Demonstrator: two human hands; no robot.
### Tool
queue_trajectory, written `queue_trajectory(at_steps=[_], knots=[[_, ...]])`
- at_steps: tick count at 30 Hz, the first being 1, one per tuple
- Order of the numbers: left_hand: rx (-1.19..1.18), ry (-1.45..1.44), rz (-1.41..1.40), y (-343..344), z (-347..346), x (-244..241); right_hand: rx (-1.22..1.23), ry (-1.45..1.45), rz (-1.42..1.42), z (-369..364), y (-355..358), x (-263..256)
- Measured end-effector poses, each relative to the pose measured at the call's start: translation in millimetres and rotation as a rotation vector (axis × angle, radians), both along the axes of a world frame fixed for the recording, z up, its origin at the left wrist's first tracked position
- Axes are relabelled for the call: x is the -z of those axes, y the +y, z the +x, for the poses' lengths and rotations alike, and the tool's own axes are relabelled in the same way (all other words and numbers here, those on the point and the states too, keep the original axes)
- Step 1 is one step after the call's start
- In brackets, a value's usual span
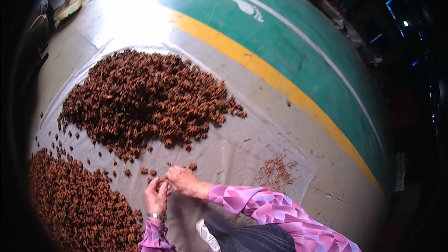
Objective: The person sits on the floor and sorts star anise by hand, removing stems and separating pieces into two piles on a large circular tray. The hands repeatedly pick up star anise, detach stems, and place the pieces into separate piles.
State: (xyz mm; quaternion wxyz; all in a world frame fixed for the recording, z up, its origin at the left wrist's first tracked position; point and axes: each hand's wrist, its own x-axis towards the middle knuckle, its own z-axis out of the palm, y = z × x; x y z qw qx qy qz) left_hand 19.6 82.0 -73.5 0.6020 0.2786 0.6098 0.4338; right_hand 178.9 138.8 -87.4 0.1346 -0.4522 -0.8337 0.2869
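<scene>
My left hand (pixel 156 196), with a metal-banded watch (pixel 156 216) on its wrist, meets my right hand (pixel 184 181) at the fingertips, low over a plastic sheet (pixel 231 150). Pinched where they meet is a small brown star anise (pixel 163 181), mostly hidden by fingers. A few loose star anise pods lie close by, one (pixel 192 166) just above my right hand and another (pixel 144 170) above my left. Beyond the hands rises a large dark-brown heap of star anise (pixel 147 98). A second, redder-brown heap (pixel 80 206) spreads left of my left hand.
Thin brown stalks (pixel 277 172) lie scattered on the sheet at the right. My shoe (pixel 207 235) rests on the sheet below my hands. A yellow floor stripe (pixel 266 72) borders a green floor (pixel 294 56). A shallow basin (pixel 70 6) stands at the upper left.
</scene>
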Motion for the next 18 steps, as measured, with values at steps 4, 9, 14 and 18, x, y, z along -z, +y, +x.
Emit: queue_trajectory(at_steps=[4, 9, 14, 18], knots=[[-0.026, -0.185, 0.123, -3.3, 18.1, -16.6, 0.230, 0.291, -0.448, 31.8, -11.2, -44.2], [0.121, -0.378, 0.063, 6.0, 22.8, -50.0, 0.267, 0.200, -0.191, 47.5, -29.9, -81.0], [0.333, -0.154, 0.164, 7.2, 14.9, -73.0, 0.295, 0.379, -0.557, 49.7, -42.2, -105.3], [0.747, -0.010, 0.126, 2.7, -12.9, -77.6, 0.169, 0.599, -0.756, 71.4, -53.6, -94.0]])
